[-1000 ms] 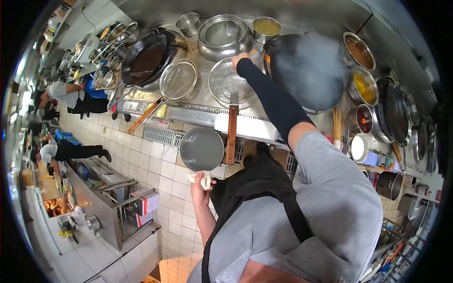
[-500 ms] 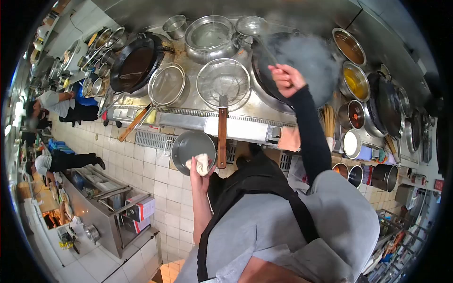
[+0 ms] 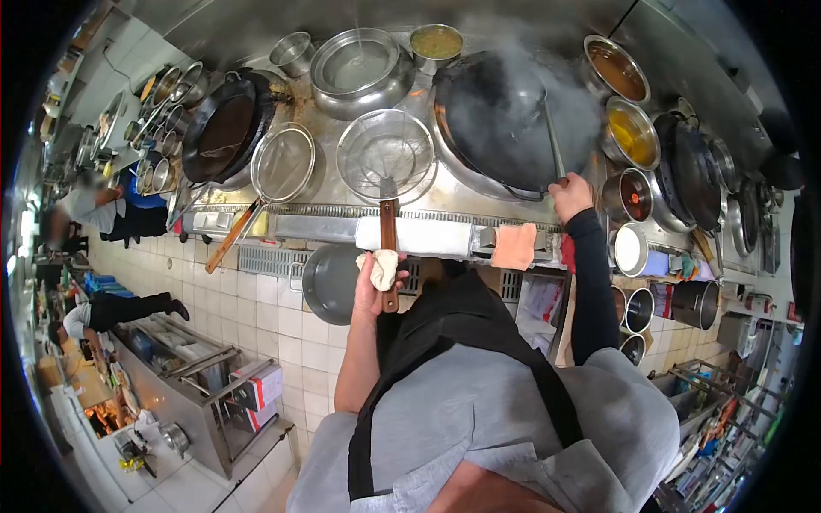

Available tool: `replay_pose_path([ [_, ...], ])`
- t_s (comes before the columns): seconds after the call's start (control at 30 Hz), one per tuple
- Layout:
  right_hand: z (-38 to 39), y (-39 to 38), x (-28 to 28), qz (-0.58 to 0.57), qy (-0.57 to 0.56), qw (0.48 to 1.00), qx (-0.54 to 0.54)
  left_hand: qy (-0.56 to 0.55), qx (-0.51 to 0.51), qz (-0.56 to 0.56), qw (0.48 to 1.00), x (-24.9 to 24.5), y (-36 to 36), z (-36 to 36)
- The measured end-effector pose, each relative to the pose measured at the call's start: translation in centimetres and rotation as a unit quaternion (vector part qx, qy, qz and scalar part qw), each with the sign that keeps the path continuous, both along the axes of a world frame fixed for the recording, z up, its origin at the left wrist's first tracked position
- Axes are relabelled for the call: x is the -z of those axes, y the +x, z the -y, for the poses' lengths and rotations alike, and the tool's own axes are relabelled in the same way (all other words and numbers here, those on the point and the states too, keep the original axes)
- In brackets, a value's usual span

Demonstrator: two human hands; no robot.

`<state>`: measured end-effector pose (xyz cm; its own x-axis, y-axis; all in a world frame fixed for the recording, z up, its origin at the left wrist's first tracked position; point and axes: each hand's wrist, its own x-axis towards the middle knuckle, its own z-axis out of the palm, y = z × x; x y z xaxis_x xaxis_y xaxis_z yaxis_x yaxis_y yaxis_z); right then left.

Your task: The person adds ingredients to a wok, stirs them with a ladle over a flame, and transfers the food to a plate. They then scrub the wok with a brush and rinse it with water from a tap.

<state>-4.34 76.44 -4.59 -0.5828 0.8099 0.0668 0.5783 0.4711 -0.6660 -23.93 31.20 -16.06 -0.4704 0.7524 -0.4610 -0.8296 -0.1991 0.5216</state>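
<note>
My right hand (image 3: 571, 198) is wrapped round the end of a long-handled ladle (image 3: 554, 141). Its bowl hangs over the big black wok (image 3: 475, 128), partly veiled by steam. Folded in my left hand (image 3: 369, 295) is a pale cloth (image 3: 382, 270). That hand overlaps the wooden handle of a wire strainer (image 3: 389, 222), whose end shows below the cloth. The strainer's mesh lies over the stove top to the left of the wok. Below the stove edge, a grey pan (image 3: 332, 286) is partly hidden behind my left hand.
Behind the strainer stand a wide steel pot (image 3: 355, 68) and a small pot of yellowish liquid (image 3: 436, 43). Another strainer (image 3: 284, 162) and a dark wok (image 3: 224, 128) sit left. Sauce containers (image 3: 633, 137) line the right. Two people (image 3: 111, 312) work at far left.
My right hand has swung down and right, bringing the ladle from above the small pot into the steaming wok. My left hand with the cloth has moved up and right, across the strainer handle.
</note>
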Motion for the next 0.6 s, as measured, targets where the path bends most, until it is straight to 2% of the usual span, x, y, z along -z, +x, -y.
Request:
replay_pose_path([
  [0.03,0.6,-0.9,-0.2,0.047,0.032,0.998,0.014,-0.005,-0.001,0.001,1.000,0.0,0.0,-0.1],
  [0.13,4.2,-5.4,0.1,-0.035,0.063,0.996,0.049,-0.019,-0.002,0.010,1.000,-0.4,-0.1,0.1],
  [0.2,5.5,-10.6,4.8,-0.213,0.052,0.976,0.016,-0.038,-0.005,0.003,0.999,-0.4,-0.3,0.5],
  [0.23,7.2,-12.9,3.1,-0.227,-0.124,0.966,0.014,-0.039,-0.014,0.008,0.999,-0.5,-0.3,0.9],
  [0.27,9.1,-15.3,1.2,-0.231,-0.295,0.927,0.010,-0.037,-0.021,0.005,0.999,-0.5,-0.2,1.4],
  [0.33,10.1,-20.1,0.7,-0.275,-0.451,0.848,-0.045,-0.032,-0.035,0.001,0.999,-0.3,0.2,2.6],
  [0.4,9.7,-25.3,1.4,-0.281,-0.528,0.795,-0.101,-0.086,-0.115,0.007,0.990,-0.1,1.0,4.4],
  [0.47,9.6,-31.2,3.5,-0.194,-0.474,0.853,-0.098,-0.142,-0.185,-0.008,0.972,-0.4,2.0,6.5],
  [0.5,10.0,-33.2,3.9,-0.139,-0.296,0.937,-0.123,-0.137,-0.212,-0.015,0.967,-0.6,2.7,7.8],
  [0.53,10.6,-35.0,3.6,-0.066,-0.101,0.987,-0.108,-0.128,-0.241,-0.023,0.962,-0.9,3.6,9.0],
  [0.6,11.8,-36.8,3.3,-0.021,-0.039,0.993,-0.112,-0.112,-0.293,-0.013,0.950,-1.4,5.7,11.4],
])
